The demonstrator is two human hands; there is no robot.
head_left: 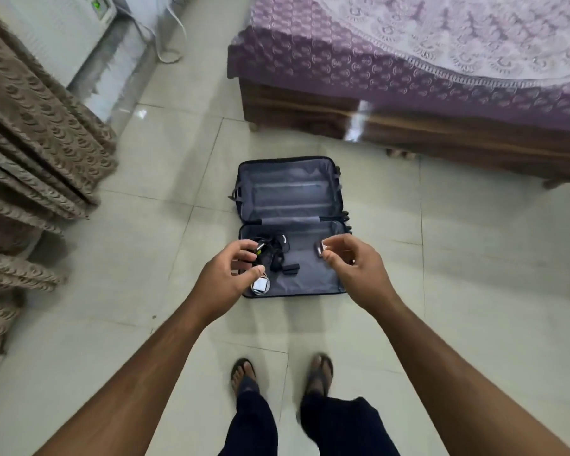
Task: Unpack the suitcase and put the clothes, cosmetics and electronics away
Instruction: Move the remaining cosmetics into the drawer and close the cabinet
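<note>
Suitcase [290, 192]: lies open flat on the floor so you can reach both halves; far half bare
Left hand [231, 274]: you grip a black cable bundle [270, 251], lifted together to save trips
Right hand [352, 264]: you pinch 1 small dark item [320, 250]; type unclear
White charger [260, 286]: in the near half, under your left hand

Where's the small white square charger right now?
In the head view, the white charger lies in the open suitcase, in the near left corner, just below the left hand and beside the black cables.
</note>
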